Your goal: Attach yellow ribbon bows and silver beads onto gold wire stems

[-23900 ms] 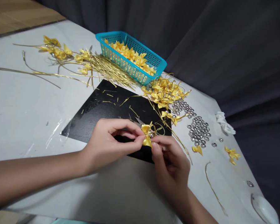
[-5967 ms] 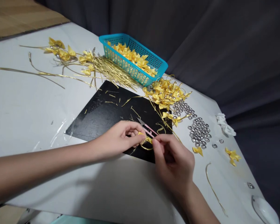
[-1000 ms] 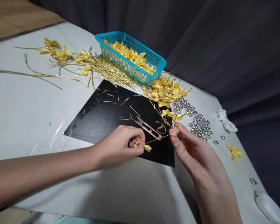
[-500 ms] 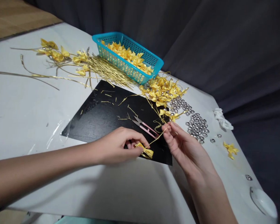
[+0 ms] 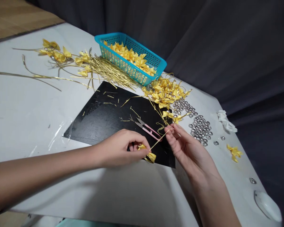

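My left hand (image 5: 129,148) is closed in a pinch on a small yellow ribbon bow (image 5: 151,157), partly hidden by the fingers. From the bow a thin gold cord (image 5: 159,139) runs taut, up and right, to my right hand (image 5: 186,146), whose thumb and fingertips pinch its other end. Both hands are over the near right part of a black board (image 5: 85,126). Just beyond the cord lie pink-handled thread snips (image 5: 148,129), blades pointing to the upper left, with short gold cord scraps (image 5: 134,112) around them.
Behind the board stands a blue basket (image 5: 132,72) of yellow bows, beside a bundle of gold cords (image 5: 109,72). To the right are a heap of corded bows (image 5: 165,90), silver beads (image 5: 200,129), a loose yellow bow (image 5: 234,152) and a white rounded object (image 5: 267,205).
The cord between my hands has gone from slightly bent to straight. My left fingertips have shifted a little along the bow, now covering more of its middle. My right hand has barely moved.
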`<action>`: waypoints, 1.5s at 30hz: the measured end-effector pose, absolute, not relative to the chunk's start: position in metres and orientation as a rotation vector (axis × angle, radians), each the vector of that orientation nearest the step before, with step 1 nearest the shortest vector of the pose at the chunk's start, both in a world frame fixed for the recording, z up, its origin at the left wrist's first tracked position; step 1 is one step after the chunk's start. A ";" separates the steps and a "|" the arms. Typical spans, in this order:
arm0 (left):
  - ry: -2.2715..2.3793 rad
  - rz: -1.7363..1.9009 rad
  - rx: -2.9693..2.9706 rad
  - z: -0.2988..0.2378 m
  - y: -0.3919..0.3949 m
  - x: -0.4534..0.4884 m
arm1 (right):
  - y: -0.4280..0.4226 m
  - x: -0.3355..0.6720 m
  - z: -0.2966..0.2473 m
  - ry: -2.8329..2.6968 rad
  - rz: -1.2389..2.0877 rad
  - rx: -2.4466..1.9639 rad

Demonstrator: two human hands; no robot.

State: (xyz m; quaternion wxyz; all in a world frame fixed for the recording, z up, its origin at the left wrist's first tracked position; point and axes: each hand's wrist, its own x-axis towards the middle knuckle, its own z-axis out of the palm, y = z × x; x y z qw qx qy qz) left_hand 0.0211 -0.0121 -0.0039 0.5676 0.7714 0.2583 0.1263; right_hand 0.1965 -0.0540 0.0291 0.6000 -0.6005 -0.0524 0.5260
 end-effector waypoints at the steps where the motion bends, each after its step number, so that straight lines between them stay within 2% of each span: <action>1: 0.608 0.302 1.819 -0.004 -0.012 0.021 | -0.054 0.197 0.029 -0.126 1.221 -1.392; 10: 0.634 0.264 1.843 -0.003 -0.011 0.020 | -0.057 0.202 0.030 -0.260 1.230 -1.379; 16: 0.454 0.489 1.936 -0.008 -0.011 0.018 | -0.059 0.203 0.027 -0.511 1.223 -1.396; 25: 0.509 0.273 1.465 -0.012 -0.012 0.019 | -0.056 0.198 0.013 -0.667 1.188 -1.443; 31: 0.504 0.164 1.515 -0.011 -0.005 0.016 | -0.054 0.200 0.010 -0.652 1.150 -1.441; 38: 0.458 0.323 1.530 -0.008 -0.010 0.016 | -0.055 0.199 0.011 -0.706 1.127 -1.453; 45: 0.558 0.265 1.316 -0.009 -0.007 0.015 | -0.055 0.201 0.013 -0.772 1.145 -1.512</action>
